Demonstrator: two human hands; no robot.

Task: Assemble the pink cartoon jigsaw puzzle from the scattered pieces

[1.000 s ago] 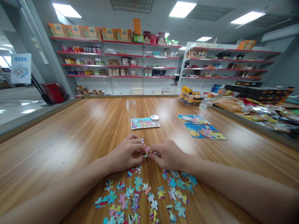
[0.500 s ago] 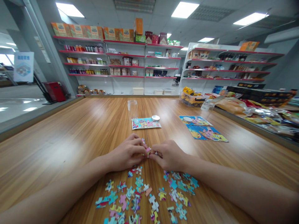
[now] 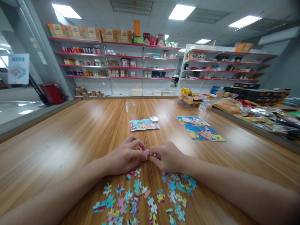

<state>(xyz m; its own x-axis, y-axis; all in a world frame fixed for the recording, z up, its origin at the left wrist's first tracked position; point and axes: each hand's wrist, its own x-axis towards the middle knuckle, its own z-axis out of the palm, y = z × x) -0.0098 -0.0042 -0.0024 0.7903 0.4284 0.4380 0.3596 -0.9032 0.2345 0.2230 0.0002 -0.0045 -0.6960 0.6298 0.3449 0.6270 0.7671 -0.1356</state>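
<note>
A single camera is riding on the person's head, looking forward and slightly down along a wooden bench [image 3: 70, 137]. It is sitting close above the forearms, which are entering from the bottom corners and meeting at the left hand [image 3: 125, 157] and right hand [image 3: 167, 156] in the lower middle of the frame. The loose puzzle pieces [image 3: 145, 197] are lying nearest the lens, at the bottom edge. The wide lens is taking in the far store shelves [image 3: 117, 62] straight ahead and the ceiling lights [image 3: 180, 12] at the top, bending lines at the edges.
</note>
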